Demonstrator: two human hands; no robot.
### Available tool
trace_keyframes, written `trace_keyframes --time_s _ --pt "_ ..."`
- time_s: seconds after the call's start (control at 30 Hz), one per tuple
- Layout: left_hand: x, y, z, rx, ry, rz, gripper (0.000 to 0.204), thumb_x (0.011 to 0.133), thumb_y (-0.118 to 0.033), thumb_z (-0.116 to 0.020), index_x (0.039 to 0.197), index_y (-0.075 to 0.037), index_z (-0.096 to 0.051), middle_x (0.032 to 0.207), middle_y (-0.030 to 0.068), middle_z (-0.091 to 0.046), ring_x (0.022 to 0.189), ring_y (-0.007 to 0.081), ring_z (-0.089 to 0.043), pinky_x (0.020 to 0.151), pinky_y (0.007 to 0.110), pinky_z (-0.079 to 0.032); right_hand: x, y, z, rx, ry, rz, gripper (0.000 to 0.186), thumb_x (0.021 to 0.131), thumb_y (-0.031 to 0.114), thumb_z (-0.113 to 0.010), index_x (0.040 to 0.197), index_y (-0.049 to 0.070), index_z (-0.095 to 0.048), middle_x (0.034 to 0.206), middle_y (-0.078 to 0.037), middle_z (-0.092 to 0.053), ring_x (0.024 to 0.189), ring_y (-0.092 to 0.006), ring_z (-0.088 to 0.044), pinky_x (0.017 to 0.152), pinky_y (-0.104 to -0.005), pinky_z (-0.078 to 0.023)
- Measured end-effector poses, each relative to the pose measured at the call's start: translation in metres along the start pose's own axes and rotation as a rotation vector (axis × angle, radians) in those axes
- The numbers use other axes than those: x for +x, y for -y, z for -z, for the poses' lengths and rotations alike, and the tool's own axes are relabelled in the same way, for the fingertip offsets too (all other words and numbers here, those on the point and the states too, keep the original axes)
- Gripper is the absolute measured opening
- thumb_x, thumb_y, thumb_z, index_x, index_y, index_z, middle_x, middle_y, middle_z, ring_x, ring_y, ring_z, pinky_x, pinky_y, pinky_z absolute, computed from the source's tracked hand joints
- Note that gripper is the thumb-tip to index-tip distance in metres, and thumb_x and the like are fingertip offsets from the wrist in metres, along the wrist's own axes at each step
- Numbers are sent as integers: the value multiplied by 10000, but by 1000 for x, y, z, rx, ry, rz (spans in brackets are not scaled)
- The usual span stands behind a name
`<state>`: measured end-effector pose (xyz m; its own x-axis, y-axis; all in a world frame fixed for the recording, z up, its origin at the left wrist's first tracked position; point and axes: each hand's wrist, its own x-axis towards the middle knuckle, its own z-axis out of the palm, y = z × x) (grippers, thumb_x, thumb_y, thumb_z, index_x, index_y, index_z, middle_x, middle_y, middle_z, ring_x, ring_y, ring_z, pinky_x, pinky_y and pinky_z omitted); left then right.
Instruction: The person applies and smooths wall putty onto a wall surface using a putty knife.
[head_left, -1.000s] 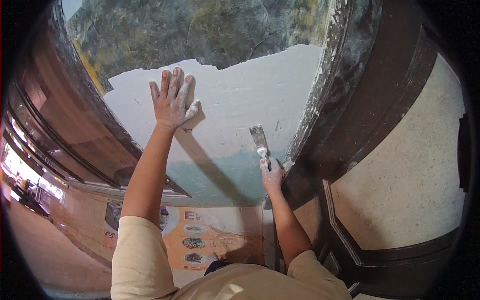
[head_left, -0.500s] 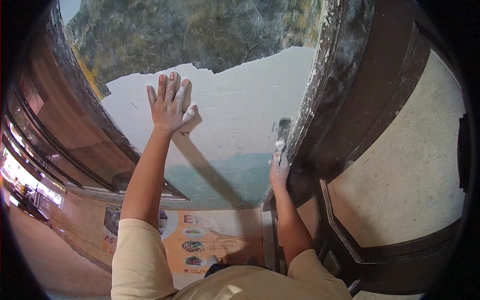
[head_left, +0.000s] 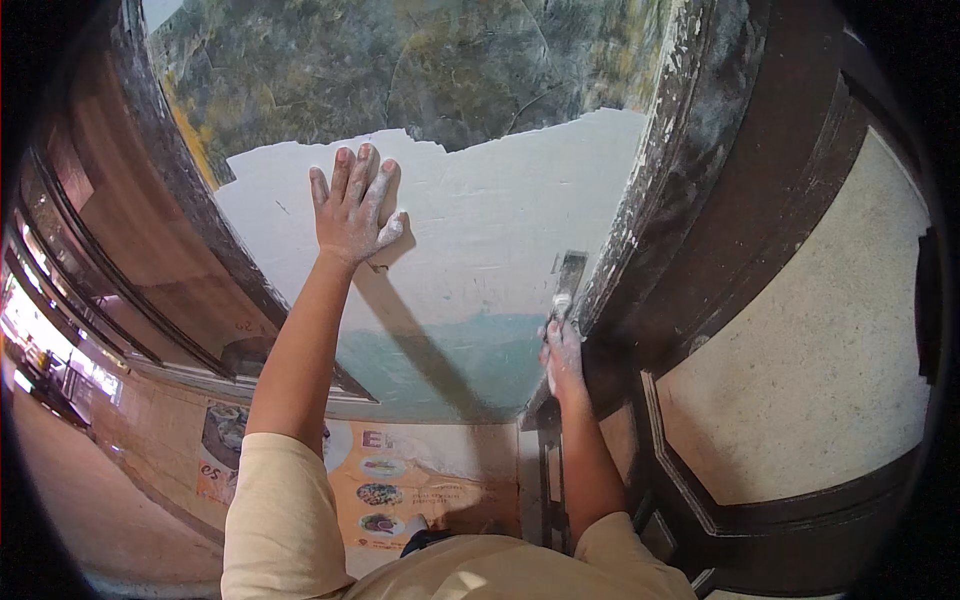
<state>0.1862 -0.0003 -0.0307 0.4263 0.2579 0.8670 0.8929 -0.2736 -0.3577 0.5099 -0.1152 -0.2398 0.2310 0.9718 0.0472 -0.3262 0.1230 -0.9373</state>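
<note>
My left hand (head_left: 350, 207) lies flat on the wall, fingers spread, dusted with white filler. It rests on the white plastered patch (head_left: 480, 230) that covers the lower part of a mottled grey-green wall (head_left: 420, 70). My right hand (head_left: 563, 352) grips the handle of a putty knife (head_left: 567, 283). The blade points up and sits against the right edge of the white patch, beside the dark door frame (head_left: 680, 200). A band of pale blue-green paint (head_left: 440, 355) shows below the plaster.
A dark wooden door (head_left: 790, 330) with a pale textured panel stands at the right. A brown curved frame (head_left: 150, 260) runs down the left. Below the wall hangs an orange poster with food pictures (head_left: 400, 480). A lit shop front (head_left: 40, 350) shows far left.
My right hand has carried the putty knife rightward and slightly down to the door frame edge, turning the blade more upright. My left hand has stayed flat on the wall.
</note>
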Motion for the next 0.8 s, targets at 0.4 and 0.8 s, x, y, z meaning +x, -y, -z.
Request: trace_keyframes --time_s 0.4,0.8 --pt "-2 1 -1 -23 -7 17 705 735 -516 -616 1361 -215 -491 1518 96 -308 1446 319 -145 1075 659 -127 -6 3 -5 -118 -76 24 171 984 259 -469 1002 89 -471 727 26 -460 555 -50 -396 475 -217 -338" --pt "-6 9 1 -3 12 23 720 707 -494 -640 1357 -220 -491 1520 86 -303 1448 311 -141 1068 667 -139 16 116 -56 -337 -18 439 237 994 262 -478 1036 29 -489 755 20 -448 606 -75 -410 529 -229 -370"
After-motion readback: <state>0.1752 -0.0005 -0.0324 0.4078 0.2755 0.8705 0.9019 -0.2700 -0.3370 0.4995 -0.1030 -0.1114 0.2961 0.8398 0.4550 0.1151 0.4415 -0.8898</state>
